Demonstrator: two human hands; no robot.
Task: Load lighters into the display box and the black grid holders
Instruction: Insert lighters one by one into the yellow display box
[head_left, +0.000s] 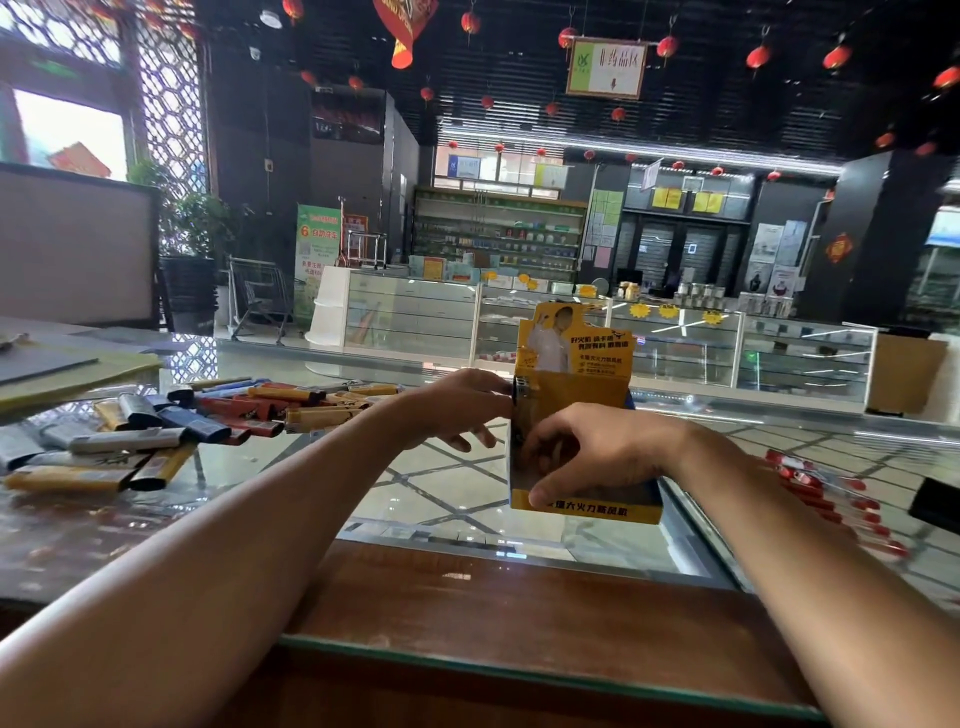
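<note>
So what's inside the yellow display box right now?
One dark lighter pokes up at the left corner of the display box. The rest of the inside is hidden by its front wall and the right hand gripping it.

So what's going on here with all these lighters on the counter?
A person is filling a yellow display box with lighters at a glass counter. The right hand grips the box by its front. The left hand seems to pinch a lighter standing in the box's left corner. A pile of loose lighters lies on the counter to the left, and some red lighters lie to the right.
</note>
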